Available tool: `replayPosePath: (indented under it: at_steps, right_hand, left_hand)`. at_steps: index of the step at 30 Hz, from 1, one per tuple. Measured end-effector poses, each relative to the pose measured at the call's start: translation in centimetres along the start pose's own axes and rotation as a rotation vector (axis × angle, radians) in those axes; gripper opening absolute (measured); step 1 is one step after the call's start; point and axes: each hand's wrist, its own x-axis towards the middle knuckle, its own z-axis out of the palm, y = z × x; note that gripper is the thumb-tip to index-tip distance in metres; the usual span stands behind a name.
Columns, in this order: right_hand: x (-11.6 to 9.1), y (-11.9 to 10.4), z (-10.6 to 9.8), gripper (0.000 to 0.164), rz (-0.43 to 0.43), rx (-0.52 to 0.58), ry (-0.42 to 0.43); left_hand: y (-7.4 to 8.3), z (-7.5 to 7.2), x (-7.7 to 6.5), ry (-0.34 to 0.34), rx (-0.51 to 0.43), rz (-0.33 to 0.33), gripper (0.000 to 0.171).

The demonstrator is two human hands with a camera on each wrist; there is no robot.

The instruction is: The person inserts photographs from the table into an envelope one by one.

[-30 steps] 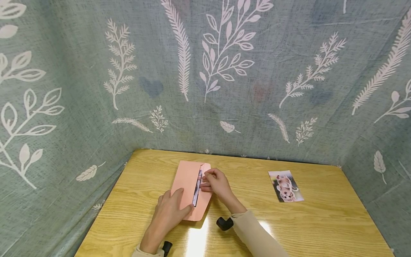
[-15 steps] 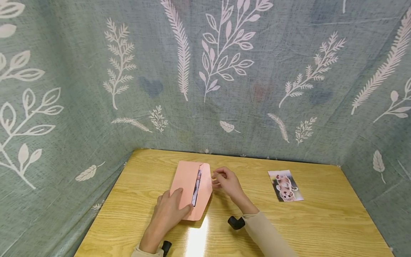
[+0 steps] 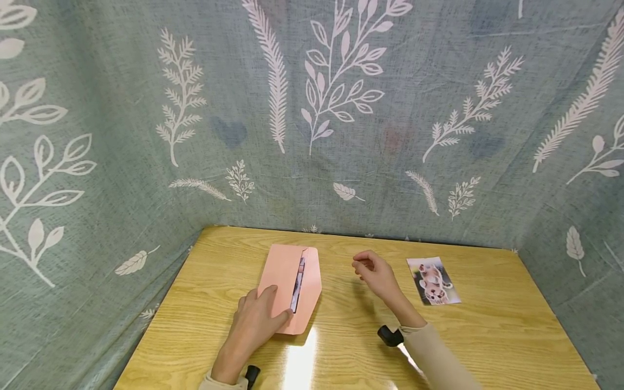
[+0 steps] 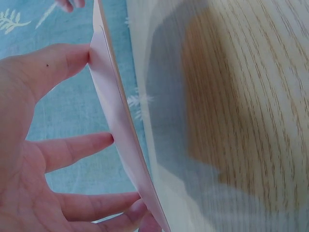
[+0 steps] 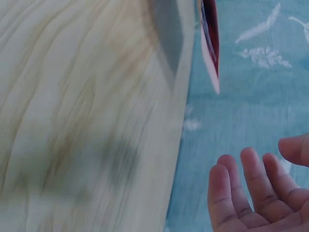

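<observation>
My left hand (image 3: 255,319) grips a pink envelope (image 3: 280,265) by its left and near part, thumb and index finger on its upper face. In the left wrist view the envelope (image 4: 108,92) appears edge-on, raised over the table. Its flap (image 3: 312,281) lies open on the right, and a strip of a picture (image 3: 297,287) shows in the opening; the rest is hidden inside. My right hand (image 3: 377,273) hovers between the envelope and an animal photo card (image 3: 434,280), holding nothing, its fingers loosely bent. In the right wrist view those fingers (image 5: 258,186) are spread apart.
The photo card lies flat on the right of the wooden table (image 3: 487,325). A blue-green curtain (image 3: 312,179) with white leaf prints hangs behind the table and along both sides. Black wrist cameras (image 3: 390,336) are worn on both wrists.
My right hand has drawn away from the envelope's opening and moved right toward the photo card, with nothing in its fingers. My left hand and the envelope have stayed in place.
</observation>
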Motion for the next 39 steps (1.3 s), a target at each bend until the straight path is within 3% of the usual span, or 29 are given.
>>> replayPosePath:
  at_steps: [6,16,21,39]
  right_hand:
    - [-0.6,1.1,-3.3,0.021,-0.048,-0.176,0.066]
    - [-1.8,3.2,-9.3,0.033,-0.048,-0.318,0.145]
    - [-1.9,4.3,-11.4,0.034,-0.041,-0.396,0.179]
    - [-0.7,7.8,-16.4,0.057,0.055,-0.595,0.064]
  left_hand:
    - [-0.1,-0.1,-0.1,0.001,-0.004,-0.006,0.067]
    - [-0.6,-0.1,0.0,-0.002,-0.011,-0.015,0.069]
    - [-0.5,-0.1,0.1,-0.004,-0.007,-0.021,0.069]
    - [-0.6,-0.2,-0.2,0.009,-0.001,-0.011,0.067]
